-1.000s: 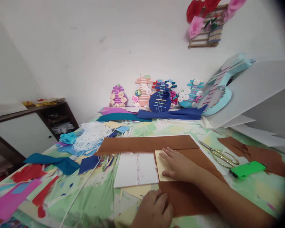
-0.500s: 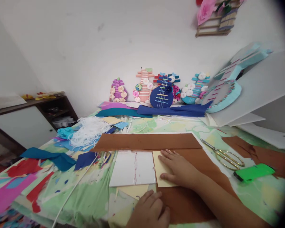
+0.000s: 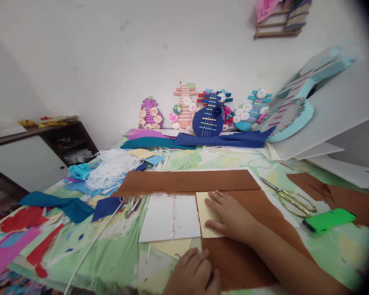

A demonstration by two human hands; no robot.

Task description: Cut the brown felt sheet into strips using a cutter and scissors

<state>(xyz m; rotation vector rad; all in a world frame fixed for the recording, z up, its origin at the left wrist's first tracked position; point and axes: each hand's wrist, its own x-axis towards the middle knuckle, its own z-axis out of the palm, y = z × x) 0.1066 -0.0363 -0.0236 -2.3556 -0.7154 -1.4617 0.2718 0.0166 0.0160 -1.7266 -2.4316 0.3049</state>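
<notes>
My right hand lies flat, fingers spread, on a pale yellow sheet. That sheet rests on a large brown sheet and meets the right edge of a white board with brownish streaks down its middle. Near the bottom, my left hand rests at the brown sheet's lower left corner, fingers loosely bent and slightly apart, with nothing visible in them; its underside is hidden. Pale yellow scraps show below the board. Across the top runs a brown strip.
Gold-handled scissors and a bright green box-shaped object lie at right. White cord and coloured scraps cover the left side. Several decorated lute-shaped crafts stand against the wall. White boards lean at far right.
The view has shifted slightly, so most things sit a little higher or further left. Both hands keep nearly the same places, the right one still flat on the pale yellow sheet.
</notes>
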